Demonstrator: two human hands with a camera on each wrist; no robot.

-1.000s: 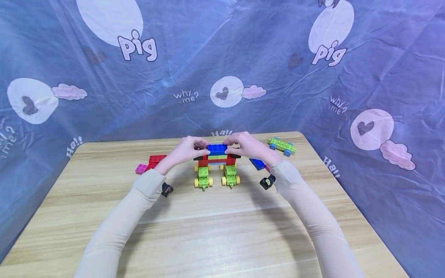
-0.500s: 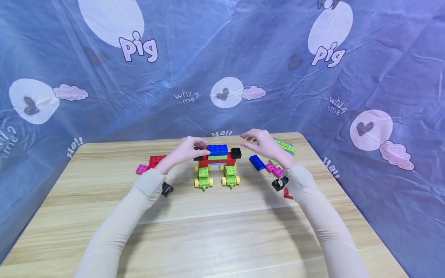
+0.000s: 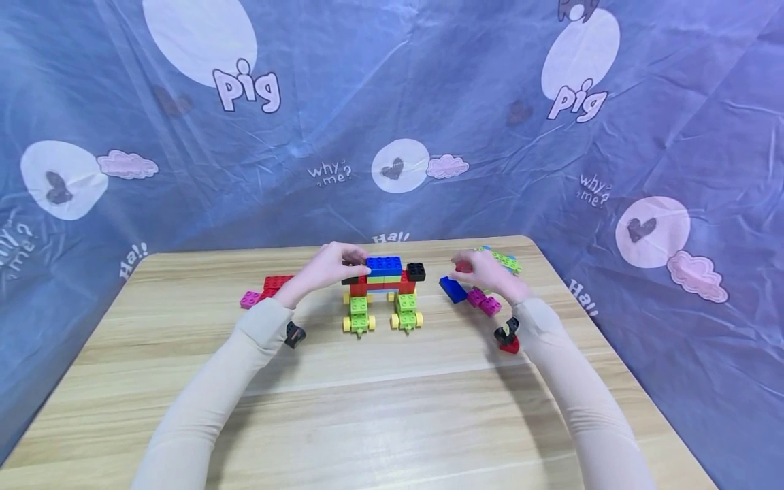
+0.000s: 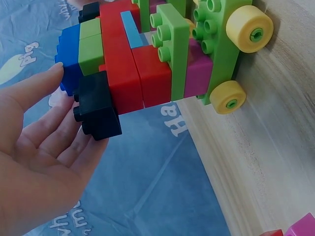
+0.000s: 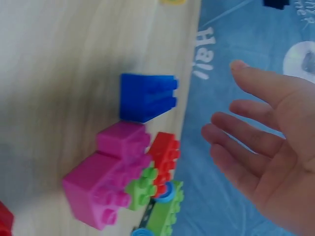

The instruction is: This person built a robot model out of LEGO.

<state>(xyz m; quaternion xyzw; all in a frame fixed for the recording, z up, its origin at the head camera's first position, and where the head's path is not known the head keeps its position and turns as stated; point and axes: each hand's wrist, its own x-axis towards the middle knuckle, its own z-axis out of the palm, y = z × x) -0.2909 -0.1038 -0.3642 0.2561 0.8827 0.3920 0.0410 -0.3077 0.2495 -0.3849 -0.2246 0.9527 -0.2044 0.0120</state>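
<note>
- The wheeled brick model (image 3: 384, 279) stands upright at the middle of the counter (image 3: 380, 408), toward the far edge, on two green wheeled bases.
- A blue top brick (image 3: 384, 265) crowns it, between a black brick (image 3: 416, 271) at the right end and another at the left.
- The left hand (image 3: 324, 265) pinches the left end of the blue top brick, apparently steadying the model.
- The right hand (image 3: 486, 272) holds nothing, its fingers loosely bent above the loose bricks on the right: a blue one (image 3: 453, 289), magenta ones (image 3: 489, 305) and a red one (image 5: 165, 157).
- The step in hand looks like choosing another piece, with the blue top brick seated.
- The next move likely calls for lowering the right hand and closing it around one brick; which one, I cannot tell.
</note>
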